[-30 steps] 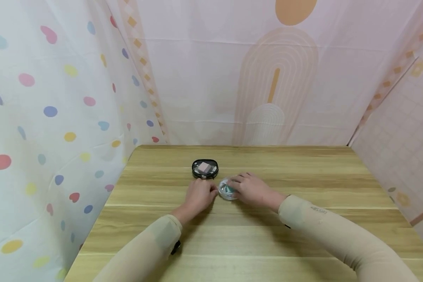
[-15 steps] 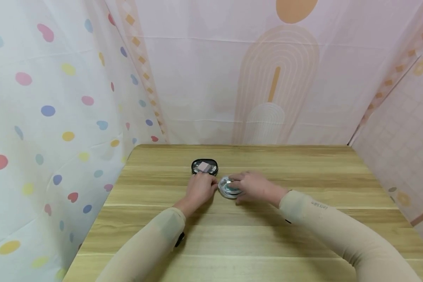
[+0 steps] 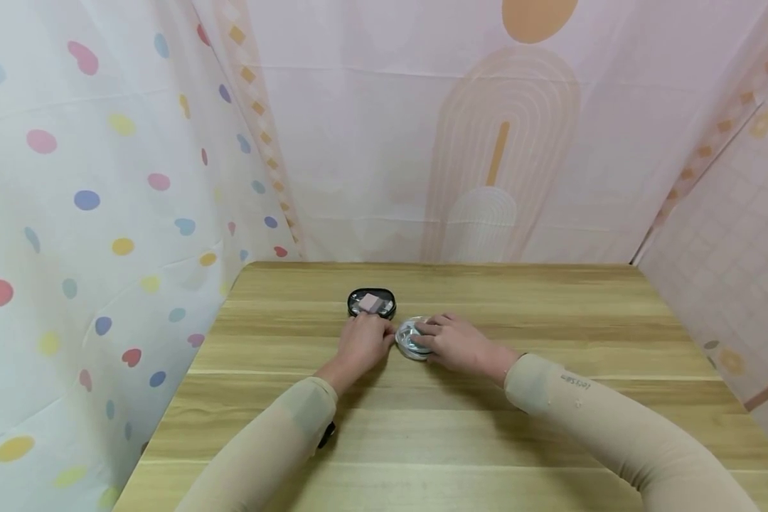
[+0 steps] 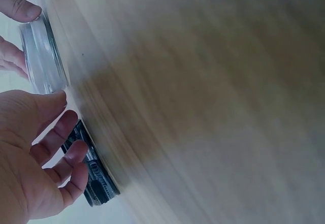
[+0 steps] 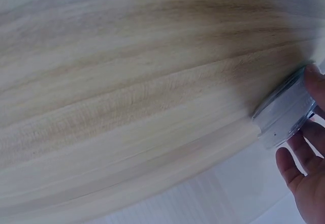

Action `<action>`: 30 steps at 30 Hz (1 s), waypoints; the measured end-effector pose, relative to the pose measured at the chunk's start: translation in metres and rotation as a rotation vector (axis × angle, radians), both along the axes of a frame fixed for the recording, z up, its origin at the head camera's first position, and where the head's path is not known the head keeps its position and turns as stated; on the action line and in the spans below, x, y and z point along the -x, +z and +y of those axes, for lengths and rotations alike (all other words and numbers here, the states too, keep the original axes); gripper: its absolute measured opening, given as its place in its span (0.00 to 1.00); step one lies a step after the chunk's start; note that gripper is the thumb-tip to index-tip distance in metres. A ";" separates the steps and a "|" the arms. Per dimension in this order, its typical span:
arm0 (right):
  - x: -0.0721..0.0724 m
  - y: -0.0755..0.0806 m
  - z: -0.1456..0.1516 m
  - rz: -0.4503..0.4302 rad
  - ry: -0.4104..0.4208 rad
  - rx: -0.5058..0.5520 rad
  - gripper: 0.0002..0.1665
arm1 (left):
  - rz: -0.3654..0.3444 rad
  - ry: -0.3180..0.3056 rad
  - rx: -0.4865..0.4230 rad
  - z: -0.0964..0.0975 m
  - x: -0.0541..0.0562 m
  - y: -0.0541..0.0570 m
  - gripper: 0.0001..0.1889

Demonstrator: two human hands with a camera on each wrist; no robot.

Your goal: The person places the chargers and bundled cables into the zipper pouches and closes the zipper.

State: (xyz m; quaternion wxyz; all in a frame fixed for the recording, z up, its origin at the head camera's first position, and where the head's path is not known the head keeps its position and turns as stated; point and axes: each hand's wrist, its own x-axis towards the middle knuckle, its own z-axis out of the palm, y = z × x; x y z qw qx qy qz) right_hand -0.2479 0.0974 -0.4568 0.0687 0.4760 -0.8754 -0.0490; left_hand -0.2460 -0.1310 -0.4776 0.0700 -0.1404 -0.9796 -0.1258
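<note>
A clear round plastic container (image 3: 407, 342) with a shiny, bluish inside lies flat near the middle of the table. My right hand (image 3: 457, 346) holds it from the right, thumb at its side wall and fingers over its top in the right wrist view. My left hand (image 3: 362, 346) rests to its left, fingers loosely curled, thumb tip right at the container's edge in the left wrist view. Just beyond those fingers sits a small black-edged case (image 3: 387, 307) with a see-through top and a pale pink block visible inside. The left hand overlaps its front edge in the head view.
The wooden table (image 3: 518, 448) reaches back to a pale curtain (image 3: 358, 142) with an arch print. A curtain with coloured dots (image 3: 121, 206) hangs along the left side, and another patterned one (image 3: 710, 249) on the right.
My left hand has moved slightly forward, up to the black case. The right-hand fingers have shifted on the round container, which has turned and moved a little away from me.
</note>
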 end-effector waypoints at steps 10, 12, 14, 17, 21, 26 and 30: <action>-0.001 -0.002 0.001 -0.044 -0.021 0.012 0.33 | -0.012 0.011 0.022 0.002 0.001 -0.003 0.04; 0.000 -0.003 0.001 -0.046 -0.021 0.013 0.33 | -0.006 0.008 0.024 0.002 0.001 -0.003 0.04; 0.000 -0.003 0.001 -0.036 -0.015 0.012 0.33 | -0.002 0.005 0.023 0.001 0.001 -0.003 0.04; 0.000 -0.003 0.000 -0.027 -0.010 0.005 0.33 | 0.002 -0.003 0.023 -0.001 0.001 -0.003 0.03; 0.000 -0.003 -0.001 -0.009 -0.009 -0.008 0.34 | 0.001 -0.020 0.029 -0.003 0.001 -0.003 0.04; 0.000 0.000 -0.001 0.003 -0.017 -0.015 0.34 | 0.014 -0.031 0.024 -0.003 -0.001 -0.002 0.05; -0.002 0.002 -0.002 -0.012 -0.029 -0.030 0.35 | 0.013 -0.025 0.017 -0.003 -0.005 -0.002 0.04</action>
